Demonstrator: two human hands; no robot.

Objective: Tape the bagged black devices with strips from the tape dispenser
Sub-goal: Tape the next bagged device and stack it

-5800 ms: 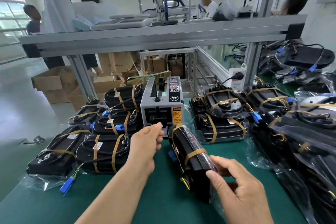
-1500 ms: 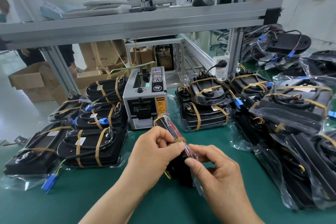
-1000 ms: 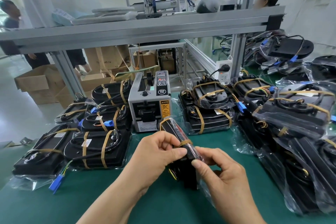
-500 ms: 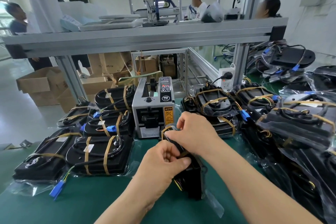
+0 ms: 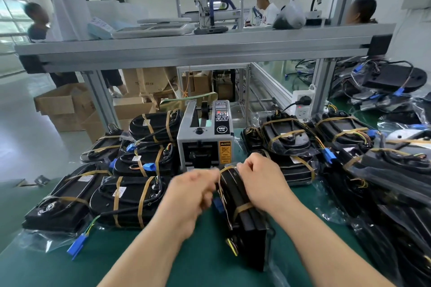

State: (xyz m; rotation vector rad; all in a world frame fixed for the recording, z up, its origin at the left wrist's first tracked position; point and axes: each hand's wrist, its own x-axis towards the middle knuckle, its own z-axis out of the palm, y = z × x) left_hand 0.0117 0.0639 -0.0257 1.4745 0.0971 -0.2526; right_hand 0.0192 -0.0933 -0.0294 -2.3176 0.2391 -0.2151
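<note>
Head view: our right hand (image 5: 258, 179) grips the plastic-bagged black device (image 5: 242, 212), on edge at the centre of the green bench (image 5: 163, 263), long axis toward the grey tape dispenser (image 5: 205, 137); left hand (image 5: 189, 196), nearer its outlet, blurred: grasp indeterminable.

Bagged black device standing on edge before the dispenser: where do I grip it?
Take the black plastic-bagged device by its top edge, from above, fingers down one broad face, thumb down the other. It stands upright on its narrow edge, so both flat faces are exposed; the right hand holds it there.
</note>
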